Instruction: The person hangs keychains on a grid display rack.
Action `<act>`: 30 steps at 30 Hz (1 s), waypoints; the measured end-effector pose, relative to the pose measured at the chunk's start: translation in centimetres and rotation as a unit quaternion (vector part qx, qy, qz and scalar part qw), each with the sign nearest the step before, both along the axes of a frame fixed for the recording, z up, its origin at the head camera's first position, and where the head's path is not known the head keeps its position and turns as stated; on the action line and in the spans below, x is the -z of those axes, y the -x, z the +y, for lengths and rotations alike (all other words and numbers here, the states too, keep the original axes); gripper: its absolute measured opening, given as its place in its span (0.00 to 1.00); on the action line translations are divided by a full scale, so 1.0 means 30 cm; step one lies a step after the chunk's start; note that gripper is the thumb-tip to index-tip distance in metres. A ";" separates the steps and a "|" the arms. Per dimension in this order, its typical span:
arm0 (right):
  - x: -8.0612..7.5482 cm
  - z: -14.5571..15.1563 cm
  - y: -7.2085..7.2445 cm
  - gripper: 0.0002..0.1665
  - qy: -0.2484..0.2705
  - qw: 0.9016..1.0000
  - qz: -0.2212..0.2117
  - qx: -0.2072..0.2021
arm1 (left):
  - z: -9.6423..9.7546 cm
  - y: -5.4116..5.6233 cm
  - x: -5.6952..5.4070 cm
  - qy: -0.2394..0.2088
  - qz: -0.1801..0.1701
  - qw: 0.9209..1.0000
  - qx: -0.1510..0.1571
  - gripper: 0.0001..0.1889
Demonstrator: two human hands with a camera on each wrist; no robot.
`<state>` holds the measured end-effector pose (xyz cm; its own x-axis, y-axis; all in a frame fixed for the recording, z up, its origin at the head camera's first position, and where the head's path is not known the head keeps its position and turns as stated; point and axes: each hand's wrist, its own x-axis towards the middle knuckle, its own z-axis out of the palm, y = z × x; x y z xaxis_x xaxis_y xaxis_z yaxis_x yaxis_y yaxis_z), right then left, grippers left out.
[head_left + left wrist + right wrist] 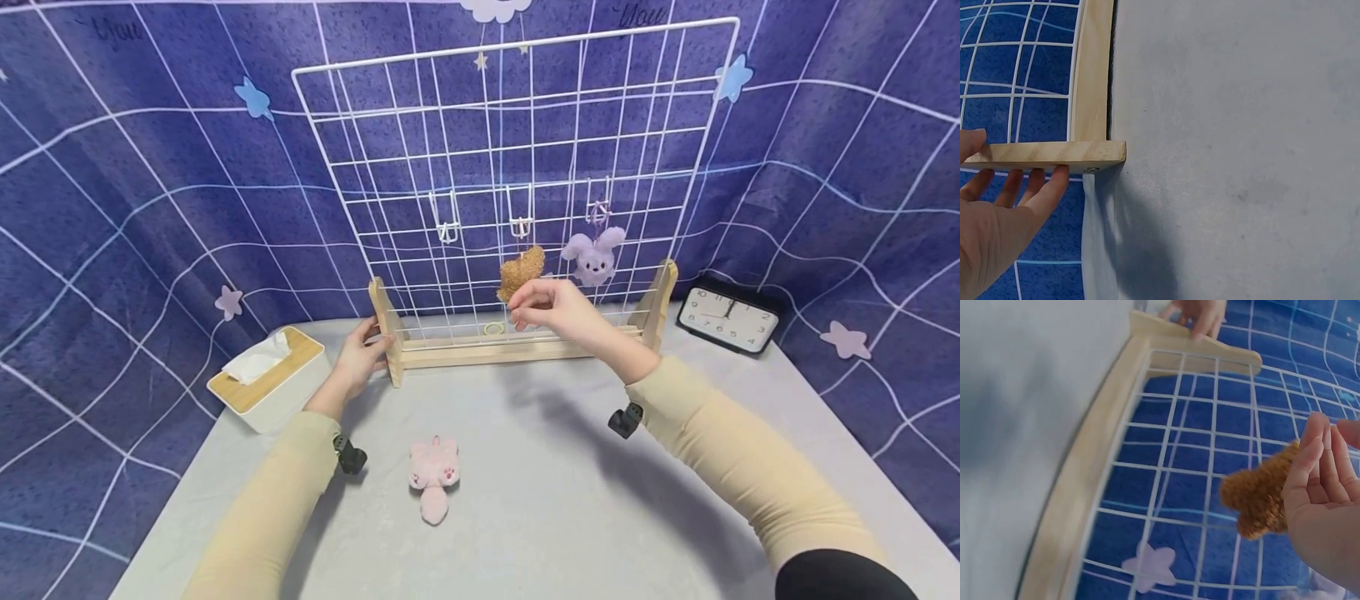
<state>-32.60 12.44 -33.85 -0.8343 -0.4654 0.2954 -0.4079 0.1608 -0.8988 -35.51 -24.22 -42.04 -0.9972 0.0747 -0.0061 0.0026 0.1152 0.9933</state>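
Observation:
My left hand (358, 360) grips the wooden end piece (1054, 152) of a white wire grid rack (517, 108), thumb on one face and fingertips on the other. A fuzzy brown plush charm (521, 273) hangs from the middle hook (521, 225). Just in front of its lower end is my right hand (557, 310), its fingers loosely bent with nothing seen between them. In the right wrist view that hand overlaps part of the brown plush (1260, 490). To its right, a lilac long-eared plush charm (595, 258) hangs from another hook.
The left hook (447, 231) bears nothing. A pink plush charm (434, 475) lies on the grey tabletop (525, 500). A tissue box (266, 379) stands at the left, a black-framed clock (729, 317) at the right. A pale yellow ring (493, 328) is near the wooden base bar (487, 356).

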 end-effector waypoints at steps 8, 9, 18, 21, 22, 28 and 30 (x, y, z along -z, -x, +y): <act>0.086 -0.052 -0.009 0.09 -0.003 0.998 -0.042 -0.037 | 0.003 -0.003 0.001 0.004 -0.003 1.000 -0.002 0.33; 0.096 -0.059 -0.010 0.09 -0.006 0.998 -0.046 -0.041 | 0.001 0.000 0.004 0.005 -0.003 1.000 -0.001 0.33; 0.187 -0.124 -0.006 0.14 -0.053 0.994 -0.067 -0.069 | -0.027 0.065 0.090 0.004 0.005 1.000 -0.009 0.33; 0.213 -0.144 -0.002 0.16 -0.071 0.993 -0.069 -0.071 | -0.031 0.072 0.099 0.012 0.011 1.000 -0.011 0.33; 0.219 -0.151 -0.002 0.16 -0.076 0.992 -0.069 -0.072 | -0.032 0.072 0.099 0.013 0.013 1.000 -0.012 0.33; 0.252 -0.197 -0.007 0.12 -0.102 0.989 -0.067 -0.085 | -0.033 0.060 0.092 0.012 0.030 0.999 -0.006 0.34; 0.267 -0.214 -0.005 0.11 -0.110 0.988 -0.059 -0.092 | -0.035 0.056 0.092 0.002 0.040 0.999 -0.002 0.34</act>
